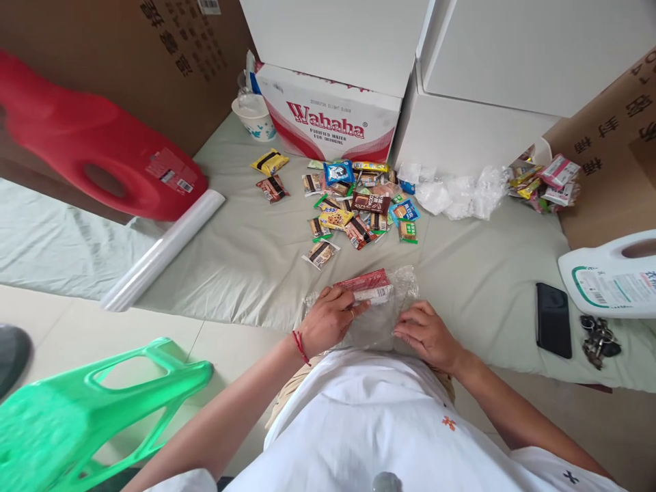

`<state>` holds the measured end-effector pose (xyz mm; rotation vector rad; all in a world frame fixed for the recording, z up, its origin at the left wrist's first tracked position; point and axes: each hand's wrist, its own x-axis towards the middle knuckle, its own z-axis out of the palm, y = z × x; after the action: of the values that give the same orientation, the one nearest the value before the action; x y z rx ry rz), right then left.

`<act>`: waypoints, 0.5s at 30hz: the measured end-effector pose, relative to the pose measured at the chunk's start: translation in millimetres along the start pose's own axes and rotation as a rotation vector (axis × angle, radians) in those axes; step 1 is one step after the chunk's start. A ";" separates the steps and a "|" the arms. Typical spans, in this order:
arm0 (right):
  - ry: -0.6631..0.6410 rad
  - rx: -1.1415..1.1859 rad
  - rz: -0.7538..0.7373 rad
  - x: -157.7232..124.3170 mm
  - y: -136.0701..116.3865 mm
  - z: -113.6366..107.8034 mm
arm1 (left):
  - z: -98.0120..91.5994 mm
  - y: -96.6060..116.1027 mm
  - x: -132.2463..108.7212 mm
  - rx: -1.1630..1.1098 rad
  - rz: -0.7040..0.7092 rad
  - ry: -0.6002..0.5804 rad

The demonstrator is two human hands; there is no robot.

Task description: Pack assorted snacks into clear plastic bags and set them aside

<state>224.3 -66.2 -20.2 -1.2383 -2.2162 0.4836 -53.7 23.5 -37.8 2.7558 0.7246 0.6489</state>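
A clear plastic bag [376,328] lies at the front edge of the cloth-covered surface, close to my body. Inside it, or just under its film, is a red and white snack packet [366,281]. My left hand [331,318] presses curled fingers onto the bag's left side, at the packet's lower edge. At the right side, my right hand [426,335] pinches the film between thumb and fingers. Beyond the bag spreads a pile of small wrapped snacks [335,217] in several colours.
A roll of clear film [164,249] and a red jug [102,150] lie left. Behind stand a Wahaha carton [333,147] and white boxes [482,130]. Crumpled clear bags [461,195], a phone [553,320], keys [599,340] and a white jug [615,277] are right. A green stool [102,403] stands left.
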 end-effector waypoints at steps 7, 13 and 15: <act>0.011 0.067 0.129 86.0 12.8 -13.1 | -7.6 5.3 8.5 -0.036 -0.059 -0.166; -0.215 -0.323 0.396 127.3 14.6 27.3 | -17.6 1.6 6.2 -0.235 -0.150 -0.059; -0.259 -0.393 0.438 129.9 10.4 32.6 | -25.6 1.1 -5.4 -0.346 -0.216 0.046</act>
<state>155.9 49.2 -14.1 -1.9901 -2.3226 0.3996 -69.4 22.3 -16.9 2.3184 0.8191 0.7162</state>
